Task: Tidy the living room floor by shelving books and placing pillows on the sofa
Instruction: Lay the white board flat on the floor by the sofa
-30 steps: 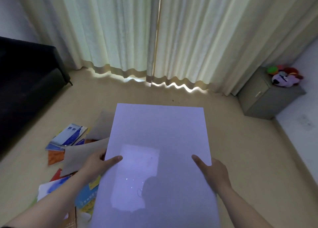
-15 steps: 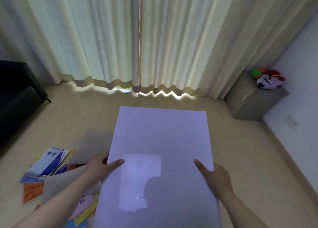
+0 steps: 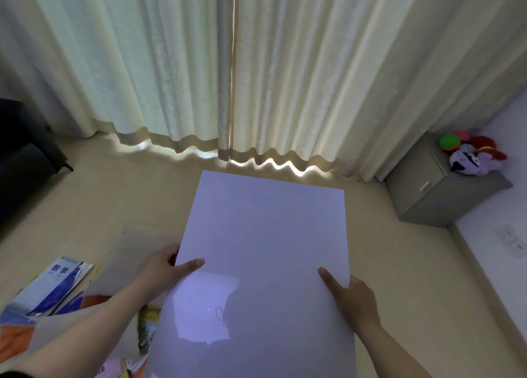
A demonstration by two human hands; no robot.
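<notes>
A large flat white board or book with a glossy surface fills the middle of the view, held level in front of me. My left hand grips its left edge with the thumb on top. At the right edge my right hand holds it, thumb lying on the top face and the fingers hidden beneath. Scattered books lie on the floor at the lower left, one blue and white, others orange. The dark sofa shows at the far left edge.
Cream curtains hang to the floor straight ahead. A grey cabinet stands in the right corner with plush toys on top. A grey sheet lies on the beige floor beside the books. A white wall runs along the right.
The view has swung right and upward: the sofa and the floor books have slid toward the left edge. Both hands keep the same hold on the white board.
</notes>
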